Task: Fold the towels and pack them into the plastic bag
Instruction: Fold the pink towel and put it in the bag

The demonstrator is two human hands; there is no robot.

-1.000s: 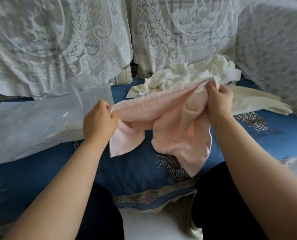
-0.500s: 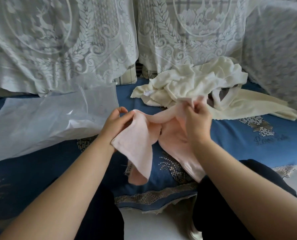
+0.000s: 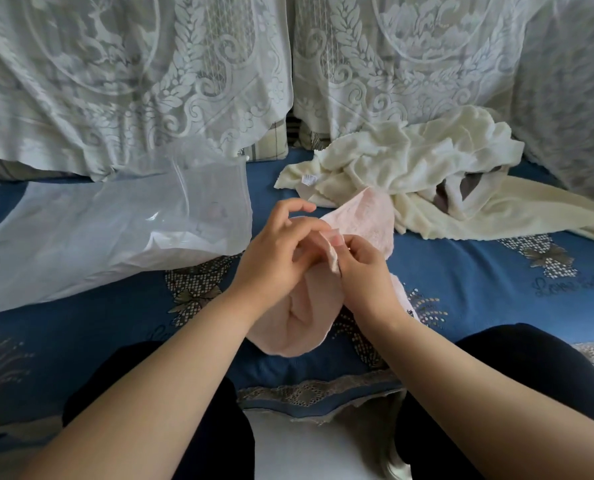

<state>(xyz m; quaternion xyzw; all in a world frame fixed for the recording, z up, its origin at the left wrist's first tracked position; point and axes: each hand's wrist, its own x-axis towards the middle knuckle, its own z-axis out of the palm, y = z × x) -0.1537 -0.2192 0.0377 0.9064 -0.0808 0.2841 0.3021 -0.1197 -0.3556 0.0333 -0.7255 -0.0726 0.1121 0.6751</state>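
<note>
Head view:

- Pink towel point(image 3: 326, 299): lay at the centre, in front of the person, on the blue bedspread point(image 3: 462, 271). One part rose toward the cream heap behind, and a doubled fold hung down between the two wrists toward the near edge. Its long axis ran roughly away from the person, from the lap toward the heap.
- Left hand point(image 3: 271, 254): met the right at the towel's upper edge, wrist low and palm turned inward. The lower fingers point(image 3: 309, 251) appeared curled against the cloth, while the index finger stood raised and bent above it. Judged to be gripping the towel, though the exact hold was partly hidden.
- Right hand point(image 3: 361, 268): knuckles up, thumb and fingertips pinching a thin edge of the pink towel just beside the left hand, the two hands touching or nearly so.
- Key relation: the pinched edge sat directly between the two hands, with the towel's bulk hanging below them. Both hands were equally near. The next fold would probably need the edges matched, then the hands drawn apart.
- Plastic bag point(image 3: 115, 237): clear, lying on its side to the left, mouth facing right toward the hands. The left hand was the nearer to it. White contents showed dimly inside.
- Cream towels point(image 3: 410, 168): an unfolded heap behind and right of the hands, touching the pink towel's far end.
- Lace covers point(image 3: 150, 81): draped over cushions at the back.
</note>
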